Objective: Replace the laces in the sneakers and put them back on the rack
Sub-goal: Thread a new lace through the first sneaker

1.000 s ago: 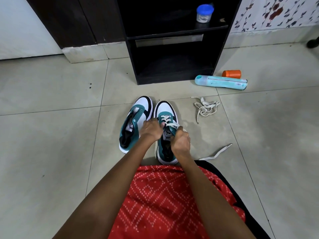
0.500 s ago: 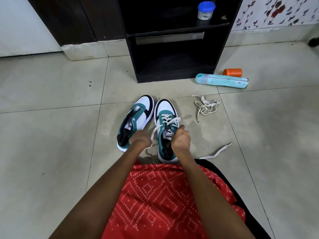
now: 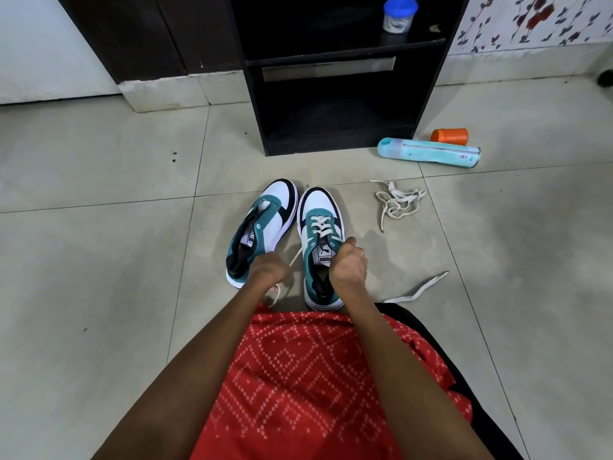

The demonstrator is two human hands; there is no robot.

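Bare forearms; red garment (image 3: 308, 386) with white dotted diamond pattern, black edge.

"Where are the sneakers?"

"On the floor in front of the black rack (image 3: 331, 146), toes pointing at it. They are green, white and black, and their toes nearly touch."

"Do they have laces?"

"The right sneaker (image 3: 318, 204) has a white lace (image 3: 320, 225) crossed over its front holes. The left sneaker (image 3: 265, 224) is open down the middle."

"Where do the lace ends go?"

"One goes into the left hand (image 3: 265, 272), one into the right hand (image 3: 348, 265). Both hold tight."

"More laces?"

"A tangled lace (image 3: 396, 202) lies to the right. A flat white strip (image 3: 418, 290) lies closer."
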